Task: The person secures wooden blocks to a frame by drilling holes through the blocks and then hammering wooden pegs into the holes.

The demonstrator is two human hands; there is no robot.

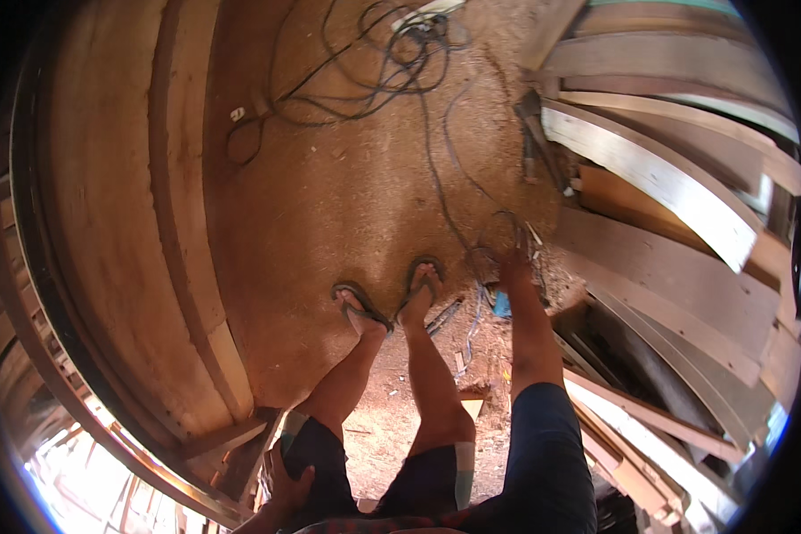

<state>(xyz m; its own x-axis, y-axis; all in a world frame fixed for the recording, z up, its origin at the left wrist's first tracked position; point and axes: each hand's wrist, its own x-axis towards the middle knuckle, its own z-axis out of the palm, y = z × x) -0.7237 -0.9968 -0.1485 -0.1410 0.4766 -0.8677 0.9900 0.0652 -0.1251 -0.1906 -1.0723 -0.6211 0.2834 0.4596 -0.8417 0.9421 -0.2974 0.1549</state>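
Observation:
My right arm stretches down and forward, its hand point(514, 264) low over the dirt floor beside loose cable and scraps. The fingers are dark and small, so whether they hold anything cannot be made out. A small blue object point(502, 304) lies just below that hand. Dark cable point(443, 198) runs across the floor to the same spot. At the lower left, my left hand point(287, 488) rests against my thigh with thumb and fingers apart, holding nothing.
Tangled cables point(409, 67) lie on the far floor, with a small white piece point(238, 114) nearby. Wooden boards point(667, 267) are stacked along the right. A large wooden panel point(107, 196) stands at left. My sandalled feet point(362, 307) are in the middle.

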